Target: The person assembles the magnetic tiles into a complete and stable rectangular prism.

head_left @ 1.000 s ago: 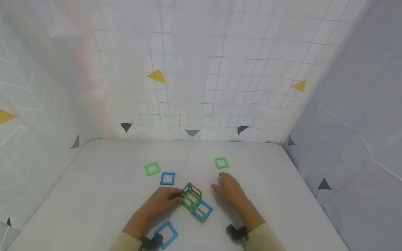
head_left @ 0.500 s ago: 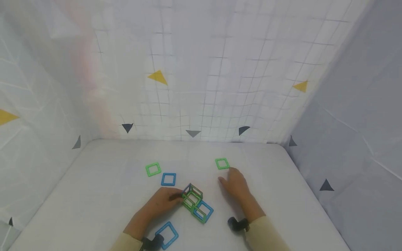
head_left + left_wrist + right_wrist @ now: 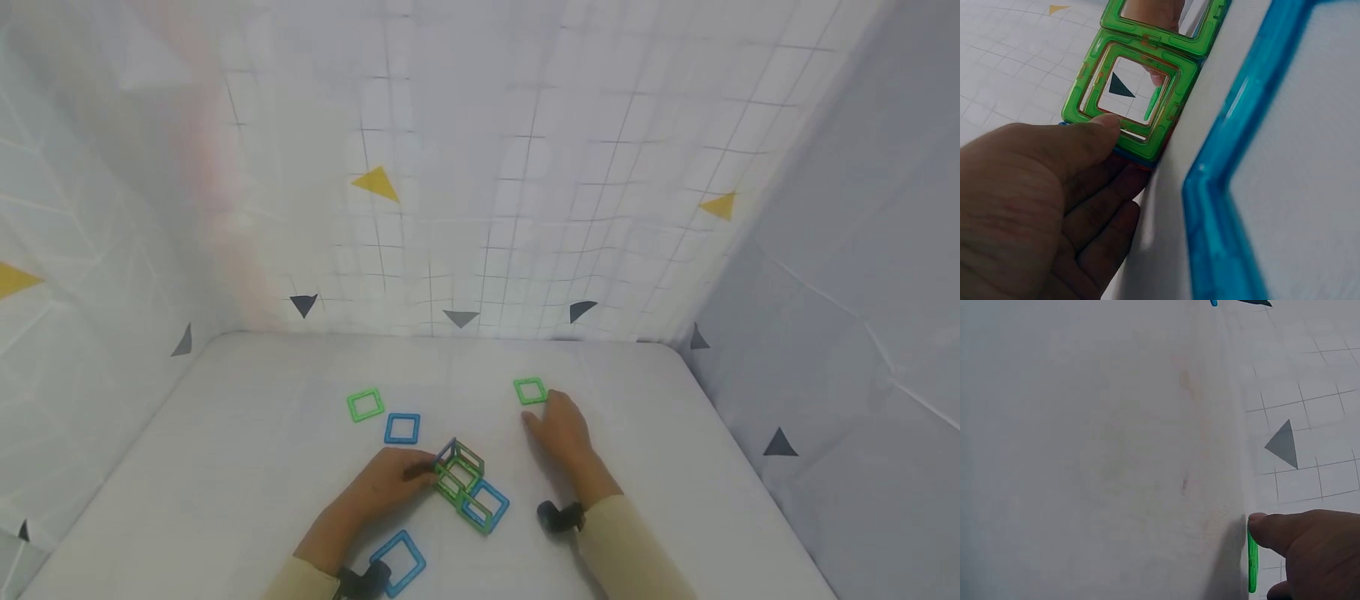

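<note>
My left hand (image 3: pixel 386 482) steadies a small structure of green and blue magnetic tiles (image 3: pixel 474 522) near the table's middle. In the left wrist view, the thumb presses on a green square tile (image 3: pixel 1174 112), and the other fingers lie behind and under the structure. A flat blue tile (image 3: pixel 497 512) joins its right side. My right hand (image 3: pixel 566 429) reaches to a loose green square tile (image 3: pixel 535 402), fingertips at its right corner. In the right wrist view, the thumb lies by that tile's edge (image 3: pixel 1252 565); whether it grips the tile is hidden.
Loose on the white table (image 3: pixel 660 467) lie a green tile (image 3: pixel 368 415) and a blue tile (image 3: pixel 402 440) at the back left. A larger-looking blue tile (image 3: pixel 408 581) lies by my left wrist. White sheeting (image 3: pixel 465 250) walls the back and sides.
My right hand has moved forward and slightly right, up to the loose green tile. The left hand stays on the structure, which has not visibly moved.
</note>
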`<state>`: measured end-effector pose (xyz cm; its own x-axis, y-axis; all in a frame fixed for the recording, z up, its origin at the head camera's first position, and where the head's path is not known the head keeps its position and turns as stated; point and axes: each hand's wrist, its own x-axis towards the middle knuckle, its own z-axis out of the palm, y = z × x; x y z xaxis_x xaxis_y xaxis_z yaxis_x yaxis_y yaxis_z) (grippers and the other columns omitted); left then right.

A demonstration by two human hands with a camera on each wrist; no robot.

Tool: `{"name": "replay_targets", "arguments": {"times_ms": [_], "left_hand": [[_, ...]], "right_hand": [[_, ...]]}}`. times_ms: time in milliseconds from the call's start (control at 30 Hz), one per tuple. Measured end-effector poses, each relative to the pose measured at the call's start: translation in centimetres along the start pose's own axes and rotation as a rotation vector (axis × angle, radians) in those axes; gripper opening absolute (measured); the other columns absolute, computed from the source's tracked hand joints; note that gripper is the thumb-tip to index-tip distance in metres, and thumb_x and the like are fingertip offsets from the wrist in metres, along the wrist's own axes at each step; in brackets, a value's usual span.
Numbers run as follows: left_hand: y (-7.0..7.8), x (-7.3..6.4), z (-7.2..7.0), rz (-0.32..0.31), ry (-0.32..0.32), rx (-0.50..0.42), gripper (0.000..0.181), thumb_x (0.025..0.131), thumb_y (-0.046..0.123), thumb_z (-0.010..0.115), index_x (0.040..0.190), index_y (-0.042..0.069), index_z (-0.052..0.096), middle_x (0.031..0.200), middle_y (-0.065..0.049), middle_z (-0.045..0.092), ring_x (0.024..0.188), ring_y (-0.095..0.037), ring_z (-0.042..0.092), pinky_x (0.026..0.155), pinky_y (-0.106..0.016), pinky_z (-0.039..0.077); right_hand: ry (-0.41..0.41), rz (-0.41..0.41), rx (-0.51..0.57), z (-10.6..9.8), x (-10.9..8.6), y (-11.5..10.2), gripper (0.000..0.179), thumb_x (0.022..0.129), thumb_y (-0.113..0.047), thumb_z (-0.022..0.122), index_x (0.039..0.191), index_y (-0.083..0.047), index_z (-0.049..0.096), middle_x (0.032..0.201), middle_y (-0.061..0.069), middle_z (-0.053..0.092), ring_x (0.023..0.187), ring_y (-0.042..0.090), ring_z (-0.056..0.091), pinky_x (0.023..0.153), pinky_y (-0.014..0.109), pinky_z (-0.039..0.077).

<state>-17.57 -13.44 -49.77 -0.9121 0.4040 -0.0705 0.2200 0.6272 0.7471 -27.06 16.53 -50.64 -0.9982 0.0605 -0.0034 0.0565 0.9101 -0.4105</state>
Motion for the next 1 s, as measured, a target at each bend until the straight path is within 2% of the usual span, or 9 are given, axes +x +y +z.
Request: {"name": "replay_targets", "arguments": {"times_ms": [267, 500, 600, 700, 800, 1000], "left_hand": [[0.0, 0.0, 0.1, -0.023, -0.009, 0.008, 0.028, 0.083, 0.05, 0.055, 0.108, 0.037, 0.061, 0.096, 0.023, 0.061, 0.09, 0.001, 0.056, 0.086, -0.033, 0.049], [0.0, 0.0, 0.1, -0.027, -0.004, 0.001, 0.029, 0.083, 0.051, 0.055, 0.107, 0.037, 0.061, 0.095, 0.023, 0.062, 0.088, 0.001, 0.056, 0.083, -0.032, 0.05], [0.1, 0.0, 0.1, -0.022, -0.003, 0.008, 0.028, 0.083, 0.051, 0.055, 0.106, 0.037, 0.062, 0.096, 0.023, 0.062, 0.089, 0.001, 0.057, 0.083, -0.031, 0.05], [0.1, 0.0, 0.1, -0.012, -0.001, 0.013, 0.028, 0.083, 0.05, 0.055, 0.106, 0.036, 0.062, 0.096, 0.023, 0.062, 0.09, 0.001, 0.057, 0.083, -0.031, 0.05], [0.1, 0.0, 0.1, -0.006, 0.003, 0.019, 0.027, 0.084, 0.049, 0.055, 0.106, 0.037, 0.062, 0.095, 0.023, 0.062, 0.088, 0.002, 0.056, 0.082, -0.03, 0.05], [-0.1, 0.0, 0.1, 0.001, 0.002, 0.012, 0.025, 0.084, 0.048, 0.056, 0.105, 0.035, 0.063, 0.091, 0.023, 0.062, 0.082, 0.001, 0.056, 0.077, -0.027, 0.05]], "right_hand": [[0.049, -0.01, -0.079, 0.3, 1.5, -0.4, 0.065, 0.086, -0.04, 0.057, 0.128, 0.006, 0.041, 0.123, 0.02, 0.05, 0.114, 0.034, 0.047, 0.096, 0.048, 0.039], [0.067, 0.023, -0.144, 0.3, 1.8, -1.0, 0.055, 0.084, -0.042, 0.059, 0.116, 0.002, 0.052, 0.1, 0.014, 0.058, 0.089, 0.028, 0.056, 0.079, 0.043, 0.048], [0.077, 0.033, -0.171, 0.1, 1.8, -1.2, 0.05, 0.083, -0.045, 0.059, 0.106, 0.0, 0.056, 0.089, 0.01, 0.058, 0.078, 0.024, 0.054, 0.069, 0.039, 0.048], [0.079, 0.041, -0.2, 0.2, 1.9, -1.3, 0.052, 0.082, -0.05, 0.058, 0.1, -0.001, 0.058, 0.083, 0.009, 0.057, 0.071, 0.023, 0.052, 0.063, 0.038, 0.047], [0.081, 0.044, -0.228, 0.4, 2.1, -1.4, 0.053, 0.081, -0.053, 0.057, 0.095, -0.002, 0.059, 0.079, 0.008, 0.056, 0.067, 0.022, 0.05, 0.058, 0.036, 0.046], [0.082, 0.035, -0.267, 0.6, 2.5, -1.4, 0.046, 0.084, -0.05, 0.053, 0.084, -0.004, 0.06, 0.072, 0.007, 0.053, 0.061, 0.021, 0.049, 0.049, 0.033, 0.041]]}}
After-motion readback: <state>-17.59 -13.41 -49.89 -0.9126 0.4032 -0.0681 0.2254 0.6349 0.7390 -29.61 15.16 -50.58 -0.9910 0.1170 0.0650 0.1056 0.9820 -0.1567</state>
